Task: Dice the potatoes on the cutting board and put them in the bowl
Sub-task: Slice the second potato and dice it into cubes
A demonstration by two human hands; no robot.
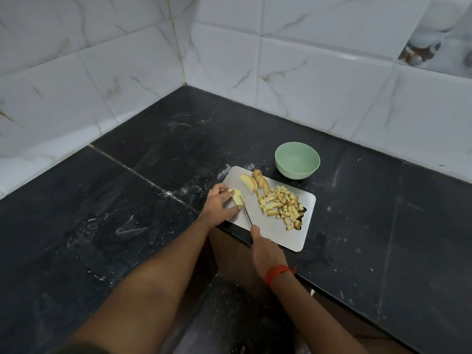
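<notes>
Over at the left end of the cutting board (275, 233), we hold the potato piece (237, 196) down with our left hand (219, 205) and grip the knife (246, 213) in our right hand (265, 254), blade running away from us just right of that potato.

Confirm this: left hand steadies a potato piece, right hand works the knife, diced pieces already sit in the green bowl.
Not quite. The head view shows the green bowl empty; the diced pieces lie heaped on the cutting board. The rest stands.

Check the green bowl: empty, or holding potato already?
Empty. The green bowl shows only its bare inner surface; the diced potato lies in a pile on the cutting board.
</notes>
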